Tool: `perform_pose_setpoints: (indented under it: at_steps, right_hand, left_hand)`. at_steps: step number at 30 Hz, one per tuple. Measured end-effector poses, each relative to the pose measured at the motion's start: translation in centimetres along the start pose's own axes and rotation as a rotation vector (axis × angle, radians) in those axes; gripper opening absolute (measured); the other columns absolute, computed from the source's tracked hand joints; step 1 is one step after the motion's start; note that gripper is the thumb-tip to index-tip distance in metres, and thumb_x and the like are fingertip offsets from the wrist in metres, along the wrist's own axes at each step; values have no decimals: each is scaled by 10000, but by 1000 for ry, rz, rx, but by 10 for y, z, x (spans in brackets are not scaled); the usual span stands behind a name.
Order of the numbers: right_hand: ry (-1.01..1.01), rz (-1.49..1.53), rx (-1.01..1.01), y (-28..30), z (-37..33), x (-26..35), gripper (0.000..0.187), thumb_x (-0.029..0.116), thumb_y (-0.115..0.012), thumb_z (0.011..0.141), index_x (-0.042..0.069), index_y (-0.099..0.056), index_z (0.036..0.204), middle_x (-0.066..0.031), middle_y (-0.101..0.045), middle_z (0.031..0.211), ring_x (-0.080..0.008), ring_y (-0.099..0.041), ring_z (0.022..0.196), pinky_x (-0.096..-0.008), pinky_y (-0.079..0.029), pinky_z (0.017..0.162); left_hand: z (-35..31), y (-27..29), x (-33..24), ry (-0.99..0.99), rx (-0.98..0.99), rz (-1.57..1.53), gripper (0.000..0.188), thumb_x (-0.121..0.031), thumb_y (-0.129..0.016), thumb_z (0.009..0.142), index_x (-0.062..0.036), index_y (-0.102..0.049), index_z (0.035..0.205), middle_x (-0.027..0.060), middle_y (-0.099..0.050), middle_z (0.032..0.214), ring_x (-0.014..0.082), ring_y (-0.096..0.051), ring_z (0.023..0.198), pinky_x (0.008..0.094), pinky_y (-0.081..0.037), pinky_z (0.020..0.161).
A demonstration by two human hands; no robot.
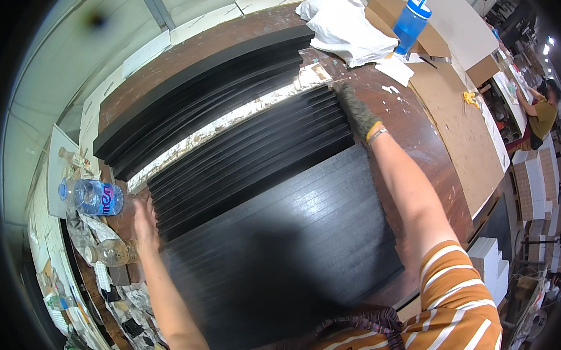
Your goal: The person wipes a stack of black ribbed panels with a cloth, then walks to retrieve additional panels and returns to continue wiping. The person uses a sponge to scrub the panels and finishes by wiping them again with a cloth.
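Observation:
A row of long black strips [248,154] lies side by side across the brown table, between my two hands. Against its left ends rests my bare left hand [145,221], fingers stretched out and partly blurred. My right hand [356,111], in a dark, dirty work glove with a yellow cuff, lies extended along the right ends. Nearer to me, more black strips form a flat, shiny sheet [319,204] with my shadow on it. Beyond the row is a whitish, paint-smeared strip [228,119], and behind that a raised stack of black strips [207,78].
At the left stand a clear bottle with a blue cap [97,197] and a dirty clear bottle [113,252]. A white cloth [346,31], a blue tumbler [413,24] and cardboard [456,105] lie at the far right. Another person [542,115] works further right.

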State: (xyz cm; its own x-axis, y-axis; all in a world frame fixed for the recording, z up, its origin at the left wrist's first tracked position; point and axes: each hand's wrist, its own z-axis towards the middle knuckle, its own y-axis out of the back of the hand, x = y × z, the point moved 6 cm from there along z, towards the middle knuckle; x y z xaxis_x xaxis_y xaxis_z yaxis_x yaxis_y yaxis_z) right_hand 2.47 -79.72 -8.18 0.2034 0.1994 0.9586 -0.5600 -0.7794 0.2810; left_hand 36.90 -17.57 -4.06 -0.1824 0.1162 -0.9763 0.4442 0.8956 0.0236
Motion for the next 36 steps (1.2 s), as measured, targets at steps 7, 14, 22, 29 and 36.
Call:
perform_pose_setpoints:
  at_steps: [7,14,22,29,36]
  right_hand:
    - [107,-460,-86,3,-10,43,564,420,-435,1094,73,-453,1539,-133,-473,1575,-263,-456,1429,-368,-334,1187]
    - [62,-895,-128,5,-106,71,421,325,-565,1048,48,-618,1361,-195,-629,1389,-350,-619,1253,-419,-471,1062]
    - [-70,-617,-325,-22,-152,67,439,405,-530,1035,12,-679,1161,-260,-660,1248,-456,-584,1209,-504,-465,1007]
    - [-39,-694,-371,-18,-138,73,464,370,-528,1048,24,-619,1343,-251,-640,1350,-441,-574,1275,-487,-452,1076]
    - [41,-664,-273,-21,-94,52,573,415,-477,1064,41,-524,1495,-259,-569,1470,-435,-517,1367,-471,-398,1154]
  left_hand:
    - [3,1,2,34,-118,89,707,-547,-490,1090,13,-493,1522,149,-513,1542,235,-453,1418,389,-317,1184]
    - [-104,30,16,-15,-284,473,441,-276,-581,1091,106,-659,1297,134,-725,1196,188,-645,1102,320,-478,1007]
    - [-144,11,21,-132,-321,688,299,-218,-654,1040,39,-613,895,47,-522,739,151,-454,725,335,-437,705]
    - [-124,9,21,-93,-270,394,396,-172,-680,1028,57,-561,1329,86,-644,1120,158,-594,1034,320,-463,975]
    - [-93,16,23,-95,-341,408,482,-242,-692,1029,100,-602,1357,103,-696,1102,169,-625,1065,313,-470,1004]
